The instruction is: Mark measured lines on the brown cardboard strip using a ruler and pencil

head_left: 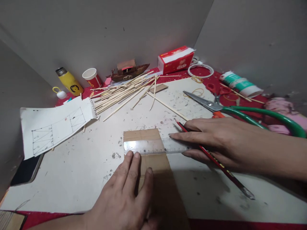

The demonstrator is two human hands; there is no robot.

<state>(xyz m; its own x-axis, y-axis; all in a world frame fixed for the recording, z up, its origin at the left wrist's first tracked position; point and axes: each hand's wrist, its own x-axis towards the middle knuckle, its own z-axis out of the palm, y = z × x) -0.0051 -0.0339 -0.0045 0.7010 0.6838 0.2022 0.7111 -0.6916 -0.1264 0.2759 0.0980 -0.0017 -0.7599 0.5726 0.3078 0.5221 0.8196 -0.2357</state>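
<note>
A strip of brown cardboard [153, 166] lies on the white work board [79, 166] in front of me. A clear plastic ruler [153, 146] lies across it. My left hand [127, 191] rests flat on the cardboard, fingers stretched out, with two fingertips touching the ruler's near edge. My right hand [216, 140] reaches in from the right, its fingers extended onto the ruler's right end. A red pencil [216, 161] is tucked between the fingers of that hand, its point aimed away from me.
A pile of thin wooden sticks [122, 91] lies behind the cardboard. Green-handled scissors [216, 107] sit at the right, a drawing on paper [54, 126] and a phone [25, 171] at the left. Along the wall stand a yellow bottle [69, 81], a paper cup [92, 77], a model boat [128, 71] and a tissue box [176, 59].
</note>
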